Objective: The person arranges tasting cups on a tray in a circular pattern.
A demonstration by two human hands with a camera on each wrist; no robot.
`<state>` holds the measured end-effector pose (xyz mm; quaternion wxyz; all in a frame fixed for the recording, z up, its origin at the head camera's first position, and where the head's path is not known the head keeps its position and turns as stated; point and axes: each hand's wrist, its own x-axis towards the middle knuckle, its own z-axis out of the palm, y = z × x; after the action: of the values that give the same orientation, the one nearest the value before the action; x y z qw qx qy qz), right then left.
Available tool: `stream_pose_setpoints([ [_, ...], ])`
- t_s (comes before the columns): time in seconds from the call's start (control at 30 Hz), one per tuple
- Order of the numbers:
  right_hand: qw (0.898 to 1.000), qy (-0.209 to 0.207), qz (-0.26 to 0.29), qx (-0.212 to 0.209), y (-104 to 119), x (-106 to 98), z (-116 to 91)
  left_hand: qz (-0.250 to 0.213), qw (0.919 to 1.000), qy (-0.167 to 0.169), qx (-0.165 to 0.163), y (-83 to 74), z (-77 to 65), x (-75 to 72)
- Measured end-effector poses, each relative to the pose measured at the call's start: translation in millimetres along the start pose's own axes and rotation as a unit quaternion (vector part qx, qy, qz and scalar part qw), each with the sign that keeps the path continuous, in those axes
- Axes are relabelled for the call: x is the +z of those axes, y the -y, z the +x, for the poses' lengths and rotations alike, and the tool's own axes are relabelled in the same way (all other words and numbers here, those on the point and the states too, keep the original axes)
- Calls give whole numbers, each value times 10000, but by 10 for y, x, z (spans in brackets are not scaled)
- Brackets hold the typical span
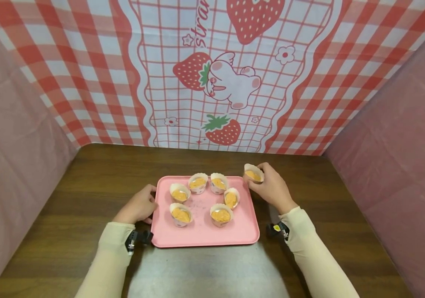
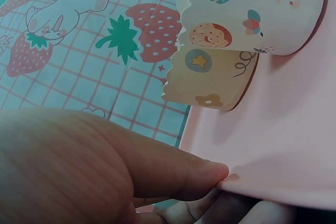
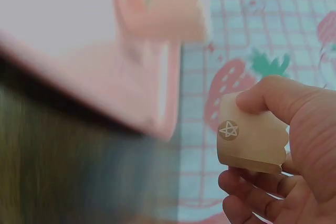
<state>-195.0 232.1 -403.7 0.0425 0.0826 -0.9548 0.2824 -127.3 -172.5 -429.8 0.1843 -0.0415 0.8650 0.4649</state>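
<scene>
My right hand (image 1: pixel 273 190) pinches a paper baking cup (image 1: pixel 253 174) with orange-yellow filling, just off the far right corner of the pink tray (image 1: pixel 194 239). In the right wrist view the thumb lies on one side of this cup (image 3: pixel 253 136), marked with a star, and fingers are on the other. My left hand (image 1: pixel 138 205) grips the tray's left edge; the left wrist view shows the thumb on the rim and fingertips underneath. Several similar filled cups stand on the tray, among them one at the near left (image 1: pixel 181 215) and one at the near right (image 1: pixel 221 215).
Beneath the tray is a dark wooden table (image 1: pixel 85 198), with a shiny grey surface (image 1: pixel 205 273) at the near side. A strawberry-print cloth (image 1: pixel 212 82) hangs behind. Pink cloth walls (image 1: pixel 395 116) close off both sides.
</scene>
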Motion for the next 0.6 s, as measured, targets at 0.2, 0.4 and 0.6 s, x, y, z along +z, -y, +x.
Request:
stream_pose_setpoints([
  [0.2,9976,-235,289,-585,338,11,-230,27,10000,12,15,-7,-9,-6],
  [0.4,9915,-232,207,-1262,688,112,-506,34,10000,32,-34,-10,-8,-8],
  [0.6,9798,-157,-110,-1991,924,277,-786,24,10000,45,-2,-5,11,-7],
])
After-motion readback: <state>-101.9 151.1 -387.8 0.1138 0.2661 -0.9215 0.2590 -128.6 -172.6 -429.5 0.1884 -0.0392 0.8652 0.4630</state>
